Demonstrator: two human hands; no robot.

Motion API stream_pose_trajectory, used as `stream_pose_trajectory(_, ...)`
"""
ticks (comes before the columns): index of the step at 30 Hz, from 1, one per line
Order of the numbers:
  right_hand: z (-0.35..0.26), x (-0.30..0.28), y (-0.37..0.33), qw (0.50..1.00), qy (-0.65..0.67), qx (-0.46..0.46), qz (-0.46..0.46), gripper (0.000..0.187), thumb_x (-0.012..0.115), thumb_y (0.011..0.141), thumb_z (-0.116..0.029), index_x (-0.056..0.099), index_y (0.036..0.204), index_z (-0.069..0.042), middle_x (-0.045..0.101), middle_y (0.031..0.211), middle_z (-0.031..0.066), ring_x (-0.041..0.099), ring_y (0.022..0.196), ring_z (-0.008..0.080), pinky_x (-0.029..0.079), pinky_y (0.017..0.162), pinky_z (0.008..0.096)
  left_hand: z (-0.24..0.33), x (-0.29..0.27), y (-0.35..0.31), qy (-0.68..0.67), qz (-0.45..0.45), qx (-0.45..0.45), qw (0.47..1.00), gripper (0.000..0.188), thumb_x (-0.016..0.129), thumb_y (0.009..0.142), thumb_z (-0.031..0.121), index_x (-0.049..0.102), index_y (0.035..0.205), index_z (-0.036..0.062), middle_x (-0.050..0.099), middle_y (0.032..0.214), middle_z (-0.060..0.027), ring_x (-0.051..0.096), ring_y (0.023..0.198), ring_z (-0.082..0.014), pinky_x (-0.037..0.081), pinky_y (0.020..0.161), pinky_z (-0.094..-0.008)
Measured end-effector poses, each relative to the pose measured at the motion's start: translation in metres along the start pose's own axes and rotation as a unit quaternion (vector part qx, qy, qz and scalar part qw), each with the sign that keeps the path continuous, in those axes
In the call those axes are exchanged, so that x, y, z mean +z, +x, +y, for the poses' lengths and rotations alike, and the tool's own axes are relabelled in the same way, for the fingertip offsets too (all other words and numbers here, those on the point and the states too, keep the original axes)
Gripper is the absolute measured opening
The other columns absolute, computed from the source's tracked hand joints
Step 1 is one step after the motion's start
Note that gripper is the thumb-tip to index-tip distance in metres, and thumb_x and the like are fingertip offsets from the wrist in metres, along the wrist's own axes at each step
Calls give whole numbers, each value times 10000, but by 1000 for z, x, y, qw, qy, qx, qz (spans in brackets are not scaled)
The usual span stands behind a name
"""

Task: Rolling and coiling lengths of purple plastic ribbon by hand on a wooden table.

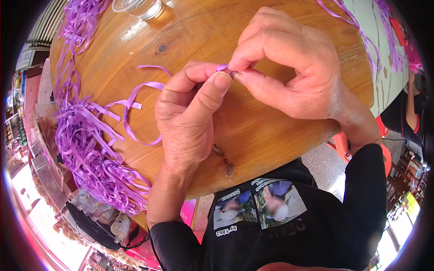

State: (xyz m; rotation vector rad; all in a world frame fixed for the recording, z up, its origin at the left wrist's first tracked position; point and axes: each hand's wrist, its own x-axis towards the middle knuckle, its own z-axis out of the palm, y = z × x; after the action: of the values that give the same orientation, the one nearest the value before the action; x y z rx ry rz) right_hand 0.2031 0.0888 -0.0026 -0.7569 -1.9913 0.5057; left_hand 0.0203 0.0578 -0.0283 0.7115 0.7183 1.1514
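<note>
My left hand (192, 110) pinches a purple ribbon (145, 86) between thumb and forefinger above the wooden table. From behind that hand the ribbon hangs down in a loop on the left. Fingertip to fingertip with it, my right hand (289, 63) also pinches the ribbon, where a small folded bit shows between the two hands. Whether that bit is a knot is hidden by the fingers. A large tangled heap of purple ribbons (92, 153) lies at the table's left edge, to the left of my left hand.
A clear plastic cup (144, 8) stands at the far side of the round wooden table (271, 140). More purple ribbons (81, 22) lie at the far left, and others (389, 40) on a white marbled surface at right. Beyond the right edge are a red stool (339, 144) and another person's arm (411, 104).
</note>
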Motion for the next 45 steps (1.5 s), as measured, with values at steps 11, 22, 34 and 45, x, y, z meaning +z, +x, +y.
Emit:
stream_pose_trajectory(11,-9,-9,6,999,2,45,-21,133,661,660,6,579,740,-61,546,723,45,546,654,216,419,571,309,4,6,-2,67,-12,-12,998,145,643,833,-11,616,975,-13,588,917,3,522,822,-57,410,742,-184)
stream_pose_trajectory(22,6,5,-3,1000,24,13,8,137,644,639,13,538,692,-55,535,666,39,556,645,193,429,572,290,10,12,-8,235,83,13,968,122,687,817,31,659,931,0,578,754,57,444,643,6,339,547,-138)
stream_pose_trajectory(34,-14,-11,13,990,78,111,-26,138,670,675,-1,587,777,-45,567,746,62,569,707,223,440,607,316,12,5,-10,161,108,31,981,100,681,830,57,668,910,-3,603,757,41,450,655,-1,346,574,-148)
stream_pose_trajectory(45,8,11,-8,997,-49,8,-56,246,721,739,-204,642,958,-124,592,898,-4,563,943,215,428,823,390,9,7,-10,228,81,50,969,111,594,888,67,628,940,-24,505,681,36,346,557,-17,232,488,-174)
